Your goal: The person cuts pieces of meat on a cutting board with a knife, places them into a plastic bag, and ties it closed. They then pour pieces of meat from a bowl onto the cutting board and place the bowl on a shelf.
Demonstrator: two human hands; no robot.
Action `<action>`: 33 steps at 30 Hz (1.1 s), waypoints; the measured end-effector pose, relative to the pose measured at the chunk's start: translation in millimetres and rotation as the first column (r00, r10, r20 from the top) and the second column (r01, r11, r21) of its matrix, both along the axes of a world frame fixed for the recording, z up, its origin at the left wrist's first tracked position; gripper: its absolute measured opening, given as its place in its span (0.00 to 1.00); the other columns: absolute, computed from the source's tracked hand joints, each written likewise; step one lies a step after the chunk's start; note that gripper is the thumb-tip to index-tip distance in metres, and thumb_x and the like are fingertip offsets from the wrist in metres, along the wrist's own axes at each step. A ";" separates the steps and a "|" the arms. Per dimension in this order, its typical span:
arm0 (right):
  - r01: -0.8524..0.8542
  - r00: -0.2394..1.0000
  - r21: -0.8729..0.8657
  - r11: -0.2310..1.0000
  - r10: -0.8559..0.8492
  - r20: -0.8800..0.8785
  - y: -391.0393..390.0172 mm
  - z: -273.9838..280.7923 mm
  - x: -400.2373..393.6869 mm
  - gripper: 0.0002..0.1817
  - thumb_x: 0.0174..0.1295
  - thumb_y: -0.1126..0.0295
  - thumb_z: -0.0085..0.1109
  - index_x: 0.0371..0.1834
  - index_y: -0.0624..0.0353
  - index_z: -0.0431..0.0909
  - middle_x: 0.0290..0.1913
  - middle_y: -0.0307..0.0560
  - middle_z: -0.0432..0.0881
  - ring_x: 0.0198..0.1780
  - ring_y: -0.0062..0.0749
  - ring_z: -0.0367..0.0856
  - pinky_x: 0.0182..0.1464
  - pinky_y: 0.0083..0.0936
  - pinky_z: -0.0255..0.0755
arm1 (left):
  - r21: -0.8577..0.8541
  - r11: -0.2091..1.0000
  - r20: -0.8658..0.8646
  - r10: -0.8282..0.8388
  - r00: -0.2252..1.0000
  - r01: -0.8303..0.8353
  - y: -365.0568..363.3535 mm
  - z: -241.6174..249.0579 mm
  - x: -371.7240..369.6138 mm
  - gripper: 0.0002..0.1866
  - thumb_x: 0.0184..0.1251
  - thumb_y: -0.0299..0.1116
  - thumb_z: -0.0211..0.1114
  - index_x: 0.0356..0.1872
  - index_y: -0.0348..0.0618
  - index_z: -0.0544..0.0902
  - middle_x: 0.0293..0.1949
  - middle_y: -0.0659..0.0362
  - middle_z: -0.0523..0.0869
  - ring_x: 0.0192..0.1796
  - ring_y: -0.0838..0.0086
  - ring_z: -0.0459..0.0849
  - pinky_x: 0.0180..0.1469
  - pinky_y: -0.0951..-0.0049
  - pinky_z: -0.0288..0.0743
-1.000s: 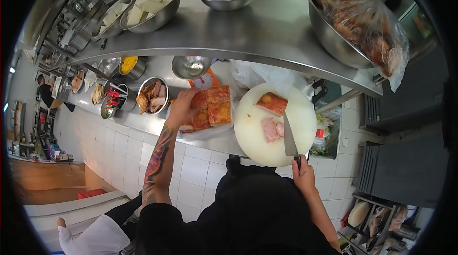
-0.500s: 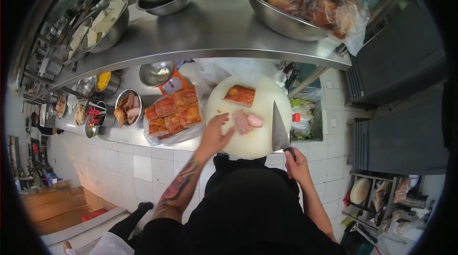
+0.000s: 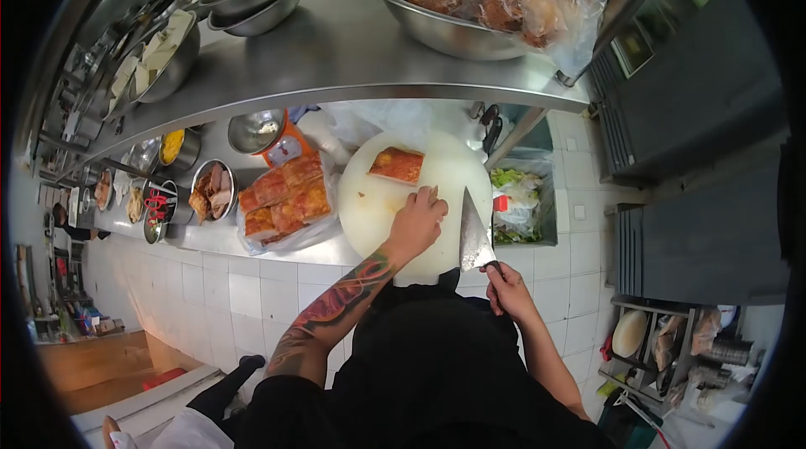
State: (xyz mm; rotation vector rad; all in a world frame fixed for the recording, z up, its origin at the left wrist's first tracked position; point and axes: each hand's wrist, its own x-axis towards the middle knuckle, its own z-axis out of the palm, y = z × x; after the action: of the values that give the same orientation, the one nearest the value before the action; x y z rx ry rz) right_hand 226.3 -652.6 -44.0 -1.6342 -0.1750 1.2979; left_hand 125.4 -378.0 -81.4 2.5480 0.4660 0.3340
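Note:
A round white cutting board [image 3: 365, 231] lies on the steel counter before me. Near its far side sits a block of crisp-skinned roast pork [image 3: 396, 165]. My left hand [image 3: 420, 218] is over the middle of the board, its fingers curled and closed down where pale pieces of meat lay; the hand covers them. At the board's right edge, my right hand [image 3: 510, 288] is closed round the handle of a cleaver [image 3: 474, 235], whose wide blade points away from me. Left of the board, more roast pork slabs [image 3: 285, 197] rest on a plastic bag.
An overhead steel shelf [image 3: 327, 50] carries a large bowl [image 3: 470, 42] of bagged roast meat. Bowls of meat [image 3: 220, 193] and yellow food [image 3: 173, 147], and an orange scale [image 3: 285, 147], stand on the left. A bin of scraps [image 3: 520, 205] is right of the board.
My left hand has moved right from the board's left side onto the pale meat pieces, and its spread fingers have curled in. My right hand keeps the cleaver. The whole view has shifted slightly.

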 end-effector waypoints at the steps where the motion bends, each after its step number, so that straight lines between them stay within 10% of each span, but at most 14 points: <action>1: -0.005 1.000 -0.011 1.000 0.005 0.015 -0.1 2.3 -0.3 0.19 0.86 0.55 0.54 0.61 0.60 0.82 0.21 0.37 0.72 0.12 0.22 0.68 0.15 0.25 0.61 | 0.014 1.000 0.021 -0.022 1.000 0.022 2.9 2.3 -0.9 0.17 0.61 0.27 0.72 0.52 0.53 0.85 0.65 0.49 0.79 0.62 0.46 0.83 0.53 0.50 0.87; 10: -0.064 0.992 -0.009 0.998 0.064 0.106 4.6 -0.8 -2.0 0.19 0.87 0.55 0.53 0.59 0.61 0.81 0.20 0.39 0.72 0.11 0.24 0.67 0.14 0.26 0.62 | -0.389 0.920 0.326 0.177 0.929 -0.039 19.8 21.3 -53.6 0.13 0.67 0.27 0.74 0.51 0.49 0.88 0.56 0.54 0.88 0.58 0.53 0.90 0.58 0.56 0.85; 13: -0.038 0.988 -0.064 0.997 0.047 0.145 7.4 4.4 -8.3 0.20 0.87 0.53 0.52 0.60 0.60 0.80 0.20 0.38 0.71 0.12 0.24 0.66 0.14 0.25 0.61 | -0.343 0.926 0.638 0.355 0.684 -0.160 97.5 32.3 -118.1 0.16 0.67 0.20 0.75 0.55 0.41 0.84 0.56 0.53 0.89 0.60 0.63 0.89 0.62 0.59 0.82; 16: 0.026 0.988 -0.073 0.997 -0.015 0.152 9.9 1.2 -13.5 0.20 0.87 0.53 0.52 0.60 0.60 0.80 0.19 0.38 0.71 0.12 0.24 0.66 0.13 0.26 0.62 | -0.670 0.594 0.392 0.793 0.466 -0.445 196.4 60.0 -220.9 0.24 0.75 0.30 0.70 0.68 0.35 0.78 0.62 0.51 0.85 0.60 0.69 0.86 0.61 0.68 0.84; 19: 0.067 0.985 -0.080 0.995 -0.053 0.164 12.8 -0.5 -17.3 0.19 0.87 0.55 0.51 0.60 0.61 0.79 0.18 0.39 0.72 0.10 0.26 0.68 0.12 0.27 0.62 | -0.390 0.577 0.666 0.715 0.213 -0.718 326.5 16.6 -323.3 0.25 0.73 0.26 0.67 0.70 0.32 0.78 0.62 0.51 0.85 0.62 0.65 0.85 0.65 0.65 0.82; 25: 0.130 0.973 -0.080 0.988 -0.112 0.200 14.0 -3.6 -31.0 0.20 0.87 0.54 0.51 0.61 0.61 0.79 0.18 0.39 0.72 0.10 0.26 0.68 0.12 0.28 0.61 | -0.081 0.515 0.567 0.728 0.385 -0.854 385.3 12.6 -366.1 0.29 0.77 0.28 0.67 0.78 0.41 0.75 0.61 0.47 0.91 0.61 0.61 0.90 0.64 0.58 0.82; 27: 0.148 0.970 -0.075 0.986 -0.130 0.204 16.7 -5.0 -33.2 0.20 0.87 0.54 0.51 0.61 0.61 0.79 0.18 0.38 0.72 0.10 0.26 0.68 0.12 0.27 0.61 | 0.253 0.595 0.227 0.730 0.644 -0.763 386.1 -7.0 -366.8 0.31 0.79 0.30 0.68 0.81 0.42 0.73 0.64 0.46 0.90 0.65 0.61 0.89 0.68 0.60 0.80; 29: 0.156 0.963 -0.099 0.983 -0.129 0.236 16.6 -3.4 -37.2 0.20 0.87 0.54 0.51 0.61 0.61 0.79 0.18 0.38 0.72 0.10 0.25 0.68 0.12 0.27 0.62 | 0.215 0.645 0.157 0.719 0.677 -0.734 378.1 -15.5 -363.2 0.31 0.82 0.31 0.67 0.81 0.37 0.73 0.66 0.46 0.89 0.69 0.62 0.87 0.71 0.62 0.78; 31: 0.138 0.951 -0.111 0.984 -0.100 0.293 16.0 -1.0 -41.4 0.21 0.87 0.53 0.52 0.62 0.61 0.80 0.20 0.38 0.73 0.11 0.24 0.68 0.13 0.26 0.63 | -0.209 0.708 0.484 0.675 0.557 -0.675 355.7 -16.3 -344.3 0.26 0.83 0.36 0.67 0.75 0.33 0.78 0.67 0.45 0.89 0.70 0.61 0.87 0.72 0.62 0.76; 33: 0.171 0.941 -0.130 0.977 -0.123 0.314 20.7 2.8 -44.3 0.20 0.86 0.55 0.54 0.61 0.62 0.80 0.20 0.39 0.73 0.12 0.24 0.69 0.14 0.26 0.64 | -0.261 0.728 0.560 0.649 0.516 -0.633 292.4 12.2 -289.8 0.23 0.85 0.37 0.66 0.70 0.29 0.81 0.65 0.49 0.90 0.66 0.62 0.88 0.69 0.64 0.78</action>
State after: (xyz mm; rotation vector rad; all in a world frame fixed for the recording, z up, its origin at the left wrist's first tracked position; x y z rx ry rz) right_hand 182.0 -631.8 -41.2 -1.9397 -0.1364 0.9597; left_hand -164.4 -85.6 -69.2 1.9407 1.1235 1.3866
